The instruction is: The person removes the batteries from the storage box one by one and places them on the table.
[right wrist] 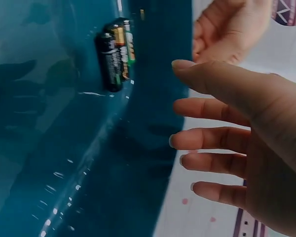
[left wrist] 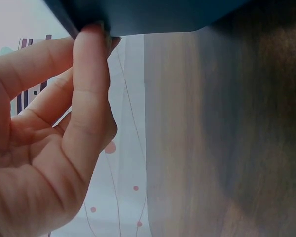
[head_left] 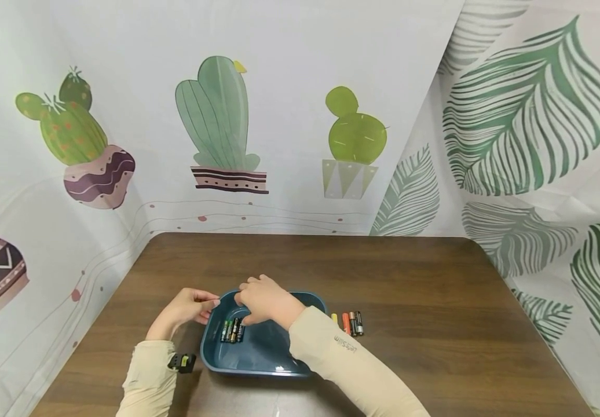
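Observation:
A dark blue basin (head_left: 266, 353) sits on the table with several batteries (head_left: 232, 330) standing side by side against its left inner side. At the basin's left rim, my left hand (head_left: 187, 307) pinches the edge between thumb and fingertips; the left wrist view shows the thumb (left wrist: 91, 74) pressed on the basin's wall. My right hand (head_left: 266, 298) hovers over the back left of the basin, holding nothing. In the right wrist view its fingers (right wrist: 212, 138) are spread and nearly straight, beside the batteries (right wrist: 113, 54).
To the right of the basin, several more batteries (head_left: 353, 323) lie in a row on the brown wooden table (head_left: 425, 301), partly hidden by the right sleeve. A wall cloth (head_left: 289, 116) printed with cacti and leaves hangs behind the table.

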The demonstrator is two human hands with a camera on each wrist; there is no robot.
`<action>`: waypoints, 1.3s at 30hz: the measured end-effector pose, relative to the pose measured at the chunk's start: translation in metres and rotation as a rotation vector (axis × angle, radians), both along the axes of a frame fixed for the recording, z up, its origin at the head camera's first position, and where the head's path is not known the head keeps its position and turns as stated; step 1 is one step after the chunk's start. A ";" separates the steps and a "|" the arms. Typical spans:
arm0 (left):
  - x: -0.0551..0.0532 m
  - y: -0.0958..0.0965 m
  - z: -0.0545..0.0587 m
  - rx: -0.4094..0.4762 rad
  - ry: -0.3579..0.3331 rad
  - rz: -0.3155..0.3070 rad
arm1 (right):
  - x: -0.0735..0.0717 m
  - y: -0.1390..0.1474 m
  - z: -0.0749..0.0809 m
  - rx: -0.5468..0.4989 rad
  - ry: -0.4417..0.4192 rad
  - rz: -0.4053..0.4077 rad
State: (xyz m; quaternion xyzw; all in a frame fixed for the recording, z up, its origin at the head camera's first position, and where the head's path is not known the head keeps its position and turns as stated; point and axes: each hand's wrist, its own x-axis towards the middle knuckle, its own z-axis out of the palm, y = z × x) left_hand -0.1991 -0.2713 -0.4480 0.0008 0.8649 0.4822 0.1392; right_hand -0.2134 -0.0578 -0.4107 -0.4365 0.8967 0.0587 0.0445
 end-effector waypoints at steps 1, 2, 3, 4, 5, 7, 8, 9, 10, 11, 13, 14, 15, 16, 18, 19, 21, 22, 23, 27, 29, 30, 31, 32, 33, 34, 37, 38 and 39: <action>0.000 0.000 0.000 0.000 0.000 -0.003 | -0.001 -0.003 -0.002 0.010 0.001 -0.002; 0.000 0.000 0.000 0.002 -0.001 0.000 | -0.001 -0.005 -0.004 0.022 0.004 -0.002; 0.000 0.000 0.000 0.002 -0.002 -0.001 | -0.001 -0.007 -0.007 0.031 0.008 -0.002; 0.000 0.000 -0.001 0.004 -0.003 -0.002 | -0.001 -0.010 -0.009 0.043 0.012 -0.002; 0.000 0.000 -0.001 0.005 -0.002 -0.006 | -0.001 -0.012 -0.010 0.050 0.013 -0.002; 0.000 -0.001 -0.001 0.009 0.000 -0.006 | -0.001 -0.015 -0.013 0.069 0.013 -0.001; -0.001 -0.001 -0.002 0.012 -0.001 -0.003 | 0.000 -0.016 -0.015 0.077 0.014 -0.001; -0.001 -0.001 -0.002 0.011 0.001 -0.008 | 0.000 -0.018 -0.016 0.084 0.013 -0.001; -0.001 -0.001 -0.002 0.012 0.000 -0.008 | 0.000 -0.019 -0.017 0.091 0.015 0.000; -0.001 -0.001 -0.003 0.013 0.000 -0.007 | 0.001 -0.020 -0.019 0.096 0.019 -0.001; 0.000 -0.001 -0.004 0.014 -0.008 0.009 | 0.002 -0.023 -0.021 0.114 0.041 0.000; 0.000 -0.001 -0.004 0.011 -0.011 0.008 | 0.002 -0.024 -0.022 0.119 0.056 0.001; 0.000 -0.001 -0.004 0.008 -0.010 0.005 | 0.003 -0.025 -0.024 0.127 0.071 0.002; 0.000 -0.001 -0.004 0.008 -0.010 0.006 | 0.003 -0.026 -0.025 0.137 0.091 0.004; -0.001 -0.001 -0.004 0.009 -0.008 0.005 | 0.004 -0.028 -0.027 0.161 0.126 0.008; -0.001 -0.002 -0.003 0.009 -0.004 -0.001 | 0.005 -0.029 -0.028 0.173 0.142 0.010; -0.002 -0.001 -0.003 0.012 0.000 -0.006 | 0.006 -0.031 -0.030 0.201 0.162 0.014; -0.002 -0.001 -0.002 0.014 -0.001 -0.005 | 0.006 -0.032 -0.031 0.217 0.168 0.014; -0.002 -0.001 -0.002 0.014 0.000 -0.007 | 0.006 -0.032 -0.032 0.231 0.173 0.014; -0.001 0.001 -0.002 0.012 -0.012 0.014 | 0.006 -0.033 -0.036 0.268 0.187 0.014; -0.001 0.001 -0.002 0.009 -0.012 0.022 | 0.006 -0.033 -0.038 0.270 0.196 0.014; -0.001 0.001 -0.002 0.009 -0.012 0.026 | 0.006 -0.033 -0.039 0.270 0.199 0.014; -0.001 0.001 -0.002 0.007 -0.011 0.023 | 0.006 -0.033 -0.040 0.270 0.202 0.013; -0.001 0.001 -0.002 0.008 -0.010 0.022 | 0.006 -0.033 -0.041 0.269 0.203 0.013; -0.002 0.001 -0.002 0.008 -0.009 0.020 | 0.007 -0.033 -0.041 0.267 0.204 0.014; -0.002 0.001 -0.002 0.009 -0.009 0.020 | 0.007 -0.033 -0.042 0.268 0.205 0.014; -0.002 0.000 -0.004 0.013 -0.010 0.018 | 0.008 -0.032 -0.042 0.264 0.204 0.016; -0.002 0.000 -0.004 0.014 -0.010 0.018 | 0.008 -0.032 -0.042 0.262 0.204 0.017; -0.002 0.000 -0.005 0.016 -0.010 0.018 | 0.008 -0.032 -0.042 0.260 0.205 0.018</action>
